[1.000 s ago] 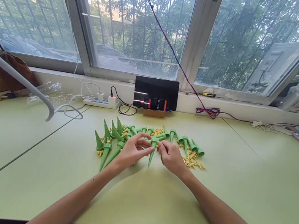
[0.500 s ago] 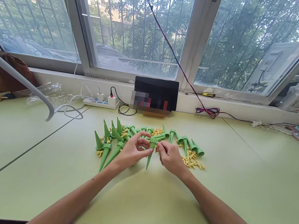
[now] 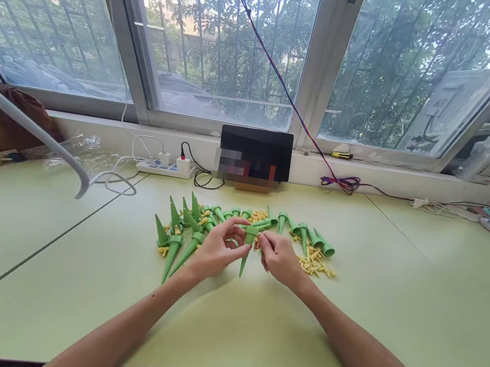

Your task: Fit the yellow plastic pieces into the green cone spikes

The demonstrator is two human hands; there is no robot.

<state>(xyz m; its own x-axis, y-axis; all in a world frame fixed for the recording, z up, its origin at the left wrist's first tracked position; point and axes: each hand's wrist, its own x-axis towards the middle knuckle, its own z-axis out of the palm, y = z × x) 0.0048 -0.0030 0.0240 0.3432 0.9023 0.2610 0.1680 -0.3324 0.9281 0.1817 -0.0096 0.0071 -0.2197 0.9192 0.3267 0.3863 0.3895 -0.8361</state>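
Between thumb and fingers, my left hand [image 3: 223,246] holds a green spike [image 3: 246,253] upright, its wide cap at the top and its point downward. My right hand [image 3: 279,257] is closed in a pinch beside the cap; what its fingertips hold is too small to name. Several green spikes [image 3: 170,256] lie to the left and behind my left hand, with small yellow pieces among them. More green spikes [image 3: 303,237] lie beyond my right hand, next to a pile of yellow pieces [image 3: 316,263].
A dark tablet [image 3: 255,150] leans against the sill at the back. Left of it sits a white power strip [image 3: 165,168] with cables. A white curved arm [image 3: 33,121] reaches in from the left. Bundled wires [image 3: 342,183] lie at the back right.
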